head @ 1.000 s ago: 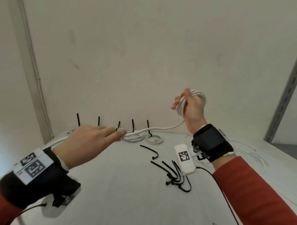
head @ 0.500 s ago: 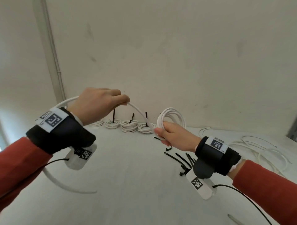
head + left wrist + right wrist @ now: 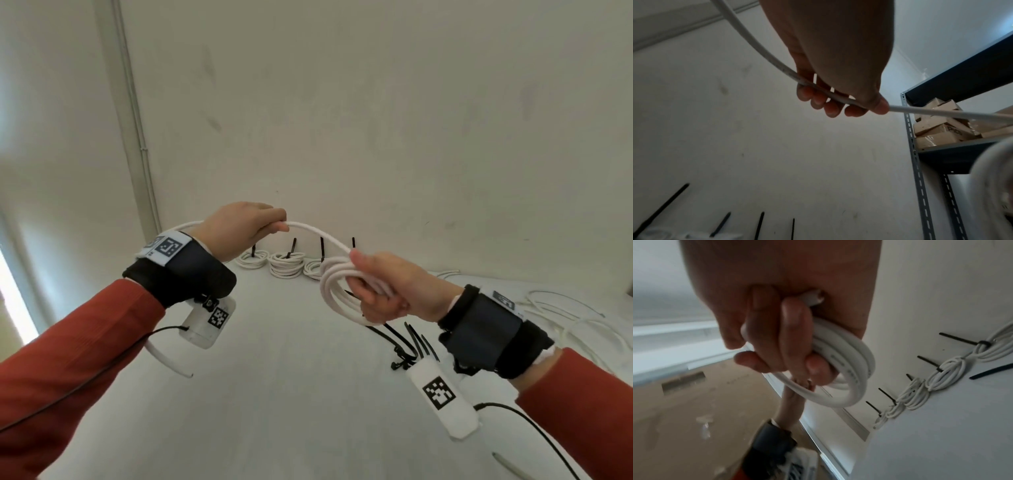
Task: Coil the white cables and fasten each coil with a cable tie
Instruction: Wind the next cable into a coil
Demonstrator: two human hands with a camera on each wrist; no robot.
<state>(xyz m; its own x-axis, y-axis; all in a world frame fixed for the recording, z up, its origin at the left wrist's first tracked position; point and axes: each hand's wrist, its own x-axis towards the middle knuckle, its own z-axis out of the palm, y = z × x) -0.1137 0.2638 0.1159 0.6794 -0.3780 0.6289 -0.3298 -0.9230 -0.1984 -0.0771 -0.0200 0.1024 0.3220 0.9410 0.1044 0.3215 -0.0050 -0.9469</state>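
Much of the white cable (image 3: 318,236) is out of sight: past the left hand (image 3: 239,226) it slips behind the wrist band (image 3: 185,270) and shows again only below the forearm, where its free end hangs curved above the table (image 3: 291,411). The tied coils (image 3: 286,267) in a row along the table's back edge, against the wall (image 3: 376,120), are partly covered by both hands, so the head view gives no count. The right wrist view shows them blurred, each with a black tie tail standing up. The loose cable ties (image 3: 409,349) lie right of the table's middle, half hidden under the right hand (image 3: 394,284) and its wrist. Loose cables (image 3: 565,315) near the right edge are pale against the table and hard to trace. The left hand, raised above the table, pinches the cable between thumb and curled fingertips. From there the cable arcs down and rightward to the right hand. That hand's fingers curl through a coil (image 3: 330,291) of several loops, thumb on top, holding it in the air above the ties. In the left wrist view this coil is only a white blur at the right border, before a metal shelf (image 3: 920,162) with cardboard boxes (image 3: 941,129).
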